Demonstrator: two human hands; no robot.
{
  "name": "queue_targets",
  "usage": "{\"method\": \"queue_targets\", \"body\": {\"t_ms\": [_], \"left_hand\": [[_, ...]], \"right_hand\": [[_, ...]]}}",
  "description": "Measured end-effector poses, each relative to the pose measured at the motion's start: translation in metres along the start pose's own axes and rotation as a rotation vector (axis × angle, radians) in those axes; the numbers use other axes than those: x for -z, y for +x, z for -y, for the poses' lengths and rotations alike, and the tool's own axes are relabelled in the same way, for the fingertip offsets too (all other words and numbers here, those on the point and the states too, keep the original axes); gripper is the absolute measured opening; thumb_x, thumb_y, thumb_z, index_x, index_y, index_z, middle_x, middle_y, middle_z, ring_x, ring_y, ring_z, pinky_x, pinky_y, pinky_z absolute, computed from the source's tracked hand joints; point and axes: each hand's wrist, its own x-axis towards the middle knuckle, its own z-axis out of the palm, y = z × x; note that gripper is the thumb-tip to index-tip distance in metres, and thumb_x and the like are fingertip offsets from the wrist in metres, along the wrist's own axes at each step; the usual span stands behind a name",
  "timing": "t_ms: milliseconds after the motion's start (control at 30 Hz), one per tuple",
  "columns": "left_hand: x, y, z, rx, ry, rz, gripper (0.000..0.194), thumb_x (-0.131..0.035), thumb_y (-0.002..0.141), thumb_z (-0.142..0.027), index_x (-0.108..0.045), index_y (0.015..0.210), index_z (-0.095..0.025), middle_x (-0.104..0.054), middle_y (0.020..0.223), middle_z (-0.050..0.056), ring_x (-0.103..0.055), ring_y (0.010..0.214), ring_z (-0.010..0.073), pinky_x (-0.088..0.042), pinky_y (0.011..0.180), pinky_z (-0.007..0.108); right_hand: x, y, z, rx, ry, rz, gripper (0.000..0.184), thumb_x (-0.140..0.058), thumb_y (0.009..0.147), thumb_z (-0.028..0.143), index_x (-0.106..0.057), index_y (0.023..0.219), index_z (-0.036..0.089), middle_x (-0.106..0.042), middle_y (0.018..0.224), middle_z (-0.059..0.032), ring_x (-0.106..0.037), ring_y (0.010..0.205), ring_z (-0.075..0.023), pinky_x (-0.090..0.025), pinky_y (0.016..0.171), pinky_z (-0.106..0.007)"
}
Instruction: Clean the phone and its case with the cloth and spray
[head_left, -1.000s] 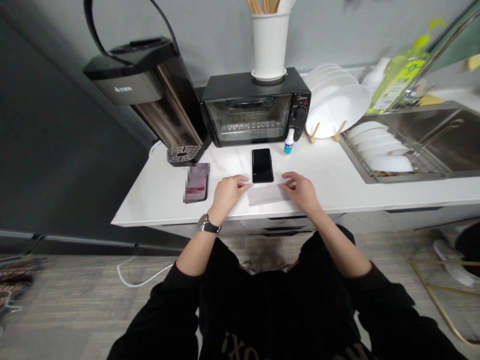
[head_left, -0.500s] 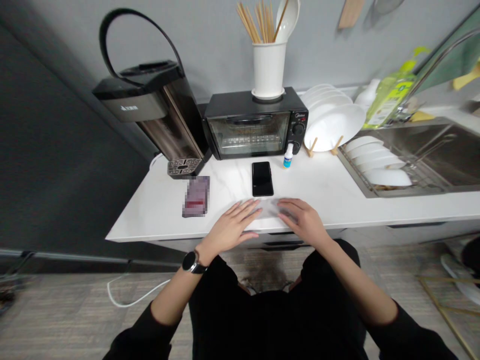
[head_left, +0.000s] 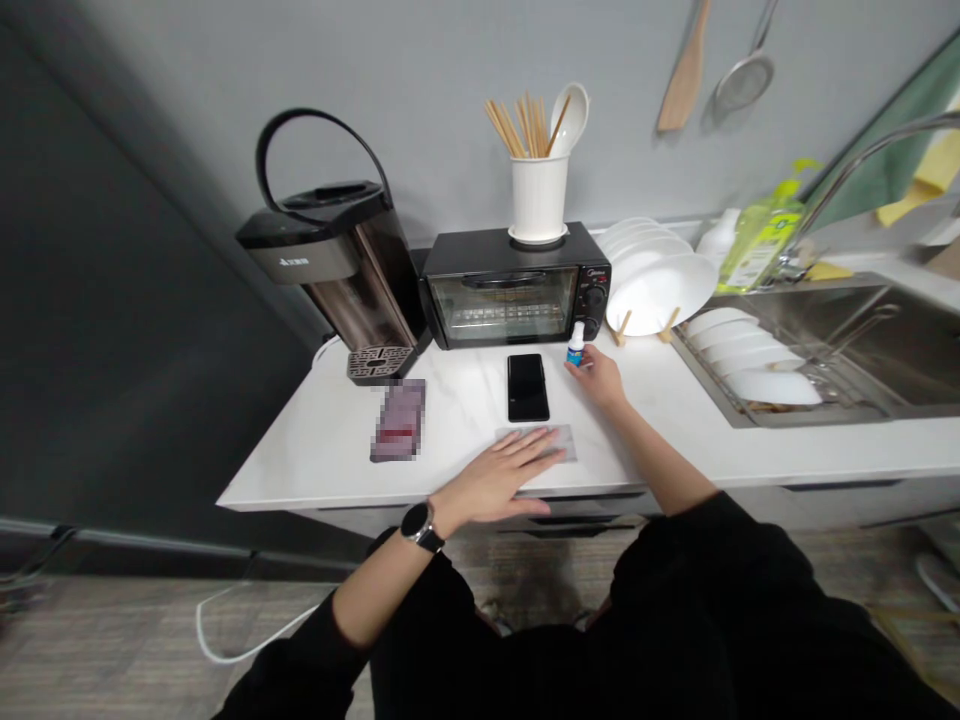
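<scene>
Your left hand (head_left: 499, 482) is flat and open, palm down, fingers spread, resting on a clear rectangular film sheet (head_left: 541, 442). It has hold of nothing. Black smartwatch (head_left: 421, 527) on that wrist.

Your right hand (head_left: 600, 380) is partly closed at a small white bottle with a blue label (head_left: 575, 345), which stands upright just in front of the oven. Fingertips (head_left: 579, 364) touch its lower end; can't tell if the grip is firm.

Sheet lies on a white marble countertop (head_left: 315, 470). Just beyond it, a black smartphone (head_left: 528, 387) lies flat. Further left, a flat rectangular object (head_left: 397, 420), pixelated, can't identify.

Behind: black toaster oven (head_left: 514, 285) with a white utensil cup (head_left: 538, 195) on top, and white plates (head_left: 660, 290) in a wooden rack on its right.
</scene>
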Motion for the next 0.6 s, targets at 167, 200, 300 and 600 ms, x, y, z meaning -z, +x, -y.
{"method": "queue_targets", "body": {"t_ms": [167, 200, 300, 600], "left_hand": [[0.01, 0.02, 0.041, 0.201, -0.018, -0.177, 0.058, -0.036, 0.115, -0.043, -0.031, 0.17, -0.027, -0.024, 0.178, 0.013, -0.028, 0.165, 0.0256, -0.034, 0.132, 0.052], [0.012, 0.027, 0.051, 0.239, -0.013, -0.181, 0.057, -0.037, 0.114, -0.044, -0.035, 0.168, -0.026, -0.024, 0.178, 0.014, -0.028, 0.165, 0.0272, -0.034, 0.131, 0.053], [0.016, 0.044, 0.07, 0.288, -0.023, -0.101, 0.056, -0.044, 0.112, -0.044, -0.042, 0.165, -0.025, -0.023, 0.178, 0.015, -0.026, 0.165, 0.0321, -0.032, 0.131, 0.058], [-0.008, -0.041, 0.003, 0.436, -0.024, -0.27, 0.073, -0.044, 0.109, -0.06, -0.032, 0.169, -0.02, -0.024, 0.178, 0.018, -0.025, 0.166, 0.033, -0.032, 0.131, 0.056]], "right_hand": [[0.001, -0.024, 0.01, 0.013, -0.024, 0.086, 0.027, -0.073, 0.084, 0.046, -0.066, 0.097, 0.024, -0.078, 0.087, -0.0059, -0.072, 0.078, -0.0235, -0.056, 0.076, -0.036], [0.002, -0.027, 0.012, 0.018, -0.024, 0.095, 0.028, -0.073, 0.085, 0.046, -0.066, 0.098, 0.023, -0.077, 0.087, -0.0057, -0.071, 0.078, -0.0235, -0.056, 0.076, -0.036], [0.007, -0.036, 0.022, 0.027, -0.013, 0.093, 0.04, -0.073, 0.085, 0.047, -0.065, 0.114, 0.021, -0.078, 0.101, -0.0096, -0.073, 0.085, -0.0249, -0.058, 0.08, -0.039], [0.056, -0.144, 0.048, 0.125, -0.023, 0.019, 0.04, -0.06, 0.101, 0.048, -0.06, 0.131, 0.022, -0.07, 0.124, -0.0127, -0.069, 0.112, -0.0286, -0.055, 0.101, -0.049]]}}
